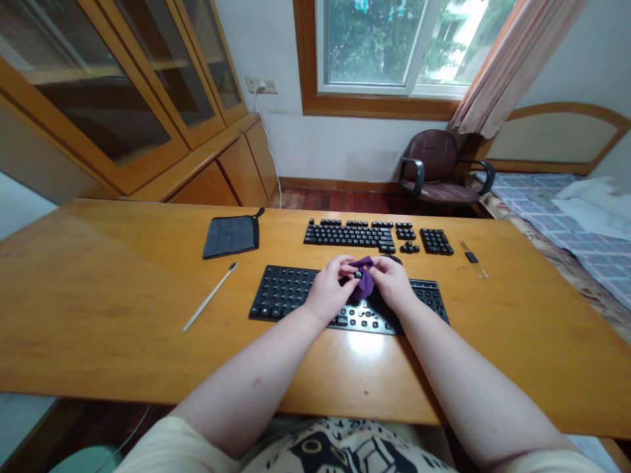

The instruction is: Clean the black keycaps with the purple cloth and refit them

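Note:
Both hands are close together above the middle of a black keyboard base (283, 289), whose keycaps are mostly off. My left hand (329, 289) is closed, pinching a small dark keycap (358, 274) between thumb and fingers. A purple cloth (365, 288) is bunched around that keycap. My right hand (393, 284) is closed on the cloth from the other side, its fingertips pressed against it. Behind the base, removed keycaps (349, 234) lie in keyboard order, with a number-pad group (436, 241) at their right. The hands hide part of the base.
On the wooden desk (123, 295), a grey cloth with black edging (229, 236) lies at the back left. A thin long-handled brush (210, 299) is in front of it. A wire keycap puller (472, 257) rests at right. Beyond the desk stands a chair (434, 164).

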Motion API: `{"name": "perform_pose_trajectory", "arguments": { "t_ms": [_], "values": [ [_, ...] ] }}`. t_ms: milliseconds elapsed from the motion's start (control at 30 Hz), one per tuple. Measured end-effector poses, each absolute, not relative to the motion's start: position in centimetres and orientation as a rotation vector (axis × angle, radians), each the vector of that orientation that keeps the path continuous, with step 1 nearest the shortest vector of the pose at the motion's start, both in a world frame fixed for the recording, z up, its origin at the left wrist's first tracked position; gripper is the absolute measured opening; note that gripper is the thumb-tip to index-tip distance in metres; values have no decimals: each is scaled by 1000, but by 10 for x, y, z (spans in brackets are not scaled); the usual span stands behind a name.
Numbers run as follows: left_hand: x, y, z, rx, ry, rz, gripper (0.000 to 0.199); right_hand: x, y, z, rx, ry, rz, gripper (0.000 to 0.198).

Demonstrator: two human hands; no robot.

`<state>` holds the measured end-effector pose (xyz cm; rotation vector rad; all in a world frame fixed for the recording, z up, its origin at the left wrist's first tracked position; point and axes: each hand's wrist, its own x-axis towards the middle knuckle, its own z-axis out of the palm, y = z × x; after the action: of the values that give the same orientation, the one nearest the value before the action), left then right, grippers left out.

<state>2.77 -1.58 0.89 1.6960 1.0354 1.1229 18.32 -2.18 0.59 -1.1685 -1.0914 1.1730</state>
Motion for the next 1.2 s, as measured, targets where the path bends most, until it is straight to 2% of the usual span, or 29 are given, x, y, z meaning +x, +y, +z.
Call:
{"name": "perform_pose_trajectory", "arguments": {
  "t_ms": [233,333,533,700,867,967,1067,1200],
  "values": [
    [26,-16,11,1796,1071,1131,36,180,-23,4,-1102,-1155,1231,28],
    [25,-15,8,1832,1083,1120,35,180,-23,5,-1173,-1164,1184,26],
    [29,-11,2,1631,955,1146,39,183,-23,6,-1181,-1040,1169,28],
    [28,-8,1,1627,942,1151,22,183,-23,7,-1113,-1016,1152,31],
    [26,-9,5,1721,972,1136,24,180,-25,9,-1105,-1058,1154,35],
    [28,-9,8,1577,984,1118,20,180,-25,8,-1108,-1060,1134,35],
    [29,-8,13,1270,879,1074,24,185,-21,4,-1102,-974,1037,28],
    [24,-6,23,970,837,877,20,195,-15,-4,-1109,-824,906,22]
  ]
}}
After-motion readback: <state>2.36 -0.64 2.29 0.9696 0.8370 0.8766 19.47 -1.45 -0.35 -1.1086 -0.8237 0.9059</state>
